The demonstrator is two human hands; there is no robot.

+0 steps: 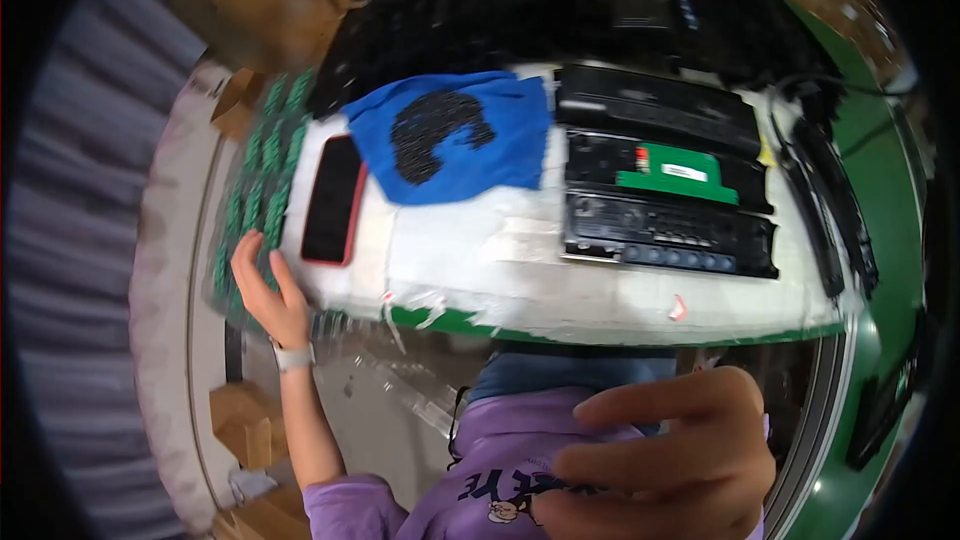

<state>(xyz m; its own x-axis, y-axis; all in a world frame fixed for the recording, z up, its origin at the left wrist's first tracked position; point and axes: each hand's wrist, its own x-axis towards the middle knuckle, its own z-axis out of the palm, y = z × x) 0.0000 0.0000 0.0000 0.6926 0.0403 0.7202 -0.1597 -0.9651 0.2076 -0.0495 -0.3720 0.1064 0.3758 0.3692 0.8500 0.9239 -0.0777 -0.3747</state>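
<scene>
My left hand [268,302] reaches to the left edge of the table, thumb and fingers apart. Its fingertips are at the near end of a clear tray holding rows of small green parts [262,195]; no part shows in its grasp. Close to the camera, my right hand [690,455] is raised in front of my body with its fingers bent and spaced apart, nothing visible between them. Further up on the table lie several long black plastic housings [670,235], one with a green circuit board [685,175] on it.
A phone in a red case [333,200] lies beside the tray. Small black pieces, likely screws [430,135], are heaped on a blue cloth [520,130]. Black parts [560,10] pile up at the back, and black strips [825,200] with a cable lie at right.
</scene>
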